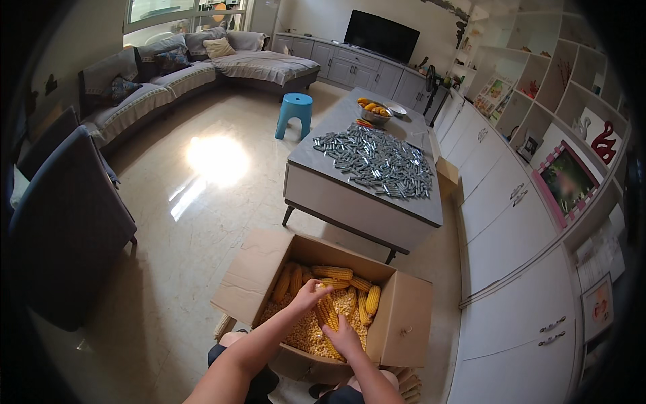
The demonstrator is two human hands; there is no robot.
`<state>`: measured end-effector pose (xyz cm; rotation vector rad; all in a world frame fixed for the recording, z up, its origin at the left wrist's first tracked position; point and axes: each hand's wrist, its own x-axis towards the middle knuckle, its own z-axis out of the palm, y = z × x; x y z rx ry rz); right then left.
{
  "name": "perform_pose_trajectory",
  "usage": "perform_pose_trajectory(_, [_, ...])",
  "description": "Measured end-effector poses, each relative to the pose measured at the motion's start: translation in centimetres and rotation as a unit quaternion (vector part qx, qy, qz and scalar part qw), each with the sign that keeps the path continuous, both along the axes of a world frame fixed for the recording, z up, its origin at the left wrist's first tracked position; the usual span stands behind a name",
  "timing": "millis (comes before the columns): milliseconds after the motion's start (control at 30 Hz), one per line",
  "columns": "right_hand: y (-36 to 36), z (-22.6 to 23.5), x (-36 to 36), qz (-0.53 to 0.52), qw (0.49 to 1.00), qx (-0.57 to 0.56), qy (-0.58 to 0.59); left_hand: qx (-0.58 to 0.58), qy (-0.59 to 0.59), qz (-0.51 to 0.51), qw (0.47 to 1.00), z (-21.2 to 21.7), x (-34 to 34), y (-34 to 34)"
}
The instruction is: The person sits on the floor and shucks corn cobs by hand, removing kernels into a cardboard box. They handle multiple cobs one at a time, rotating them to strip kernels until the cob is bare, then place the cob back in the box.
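Note:
An ear of dried yellow corn [327, 314] is held at a slant over the open cardboard box [250, 275] in front of my legs. My left hand [309, 295] is closed at its upper end, the fingertips partly hidden. Lower down, my right hand [345, 338] wraps round the same ear from the right. Loose corn kernels [296, 330] cover the bottom of the box beneath both hands. More whole ears [332, 272] lie along the far and right inner walls of the box.
Pale stripped cobs [409, 385] lie right of my legs. Beyond the box, a grey coffee table [350, 209] bears many small silvery cylinders [380, 161] and a metal bowl [383, 119] of yellow-orange things. A blue stool [294, 114] stands beside it. White cabinets [501, 222] line the right.

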<state>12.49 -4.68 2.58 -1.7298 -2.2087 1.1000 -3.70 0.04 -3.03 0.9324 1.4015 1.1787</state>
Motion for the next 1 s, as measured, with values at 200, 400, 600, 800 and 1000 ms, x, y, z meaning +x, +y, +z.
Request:
perform_pose_trajectory(200, [-0.2,-0.2,0.2,0.010,1.000,0.009,-0.025,-0.036,-0.049,-0.012,0.998,1.2,-0.3,-0.4])
perform_pose_trajectory(400, [0.1,1.3,0.2,0.012,1.000,-0.016,-0.011,-0.017,-0.073,-0.020,0.997,0.5,-0.3,-0.2])
perform_pose_trajectory(600, [0.1,2.0,0.3,-0.004,0.999,-0.032,0.007,-0.051,-0.130,-0.077,0.987,1.4,-1.1,-0.3])
perform_pose_trajectory(800, [0.8,0.7,0.9,-0.026,0.995,-0.064,0.065,-0.054,-0.175,-0.112,0.977,3.1,-1.5,-0.6])
perform_pose_trajectory(1000, [0.8,0.3,1.1,-0.024,0.990,-0.060,0.127,-0.015,-0.117,-0.109,0.987,1.6,-0.8,-0.4])
